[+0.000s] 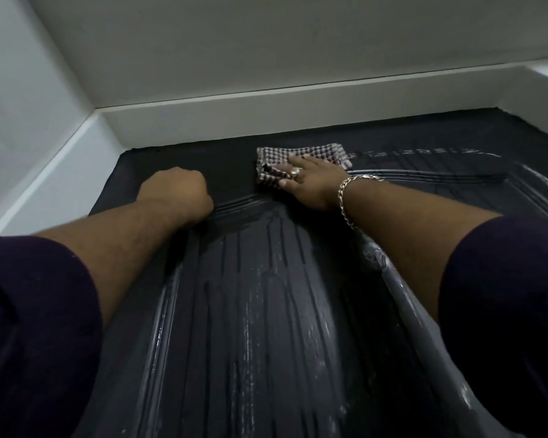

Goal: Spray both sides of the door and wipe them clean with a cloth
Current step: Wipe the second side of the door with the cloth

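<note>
Dark sleeves (pixel 35 327) fill both lower corners, forearms reaching up the door (pixel 266 327). Door surface: black, moulded panel, wet w/ pale spray streaks running down. R hand (pixel 307 181), fingers straight, presses flat on checked cloth (pixel 301 159) near door's top edge; ring and chain bracelet (pixel 348 197) worn. L hand (pixel 178 191) curled in a fist, knuckles against door, nothing seen held. White frame (pixel 234 118) above.

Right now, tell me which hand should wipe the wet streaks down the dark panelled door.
Right. The right hand already presses the checked cloth flat against the dark panelled door; the left hand is a fist without cloth.
</note>
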